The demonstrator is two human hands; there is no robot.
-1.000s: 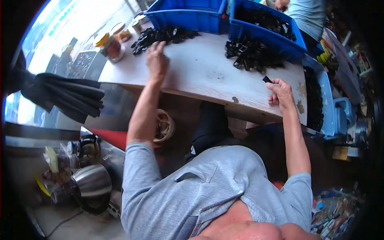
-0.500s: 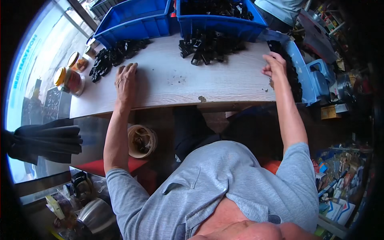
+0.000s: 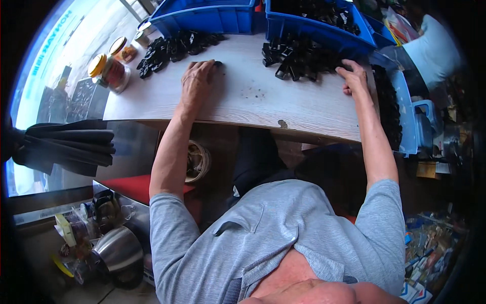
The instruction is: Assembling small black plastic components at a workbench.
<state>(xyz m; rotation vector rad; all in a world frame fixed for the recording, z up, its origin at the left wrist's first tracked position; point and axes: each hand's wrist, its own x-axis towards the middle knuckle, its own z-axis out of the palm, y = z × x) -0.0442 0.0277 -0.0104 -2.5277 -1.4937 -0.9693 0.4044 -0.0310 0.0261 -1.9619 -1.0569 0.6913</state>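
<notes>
My left hand (image 3: 197, 80) rests on the wooden-topped table with its fingers bent together. At its fingertips is a small black plastic part (image 3: 218, 64), mostly hidden by the fingers. My right hand (image 3: 354, 77) is over the table's right side, thumb and forefinger apart. Its fingertips come up to the right edge of a heap of black plastic parts (image 3: 291, 63), with nothing visible between them. Another heap of black parts (image 3: 169, 49) lies beyond my left hand, to the left.
Two blue bins (image 3: 205, 19) stand along the far edge, the right one holding black parts. A light blue tray (image 3: 405, 114) of black parts sits off the table's right end. Lidded jars (image 3: 109, 73) line the left edge. A person's light sleeve (image 3: 433, 53) shows at far right.
The whole view has shifted. My left hand has moved right across the table and now has a black part at its fingertips. My right hand has gone from beside the tray toward the heap.
</notes>
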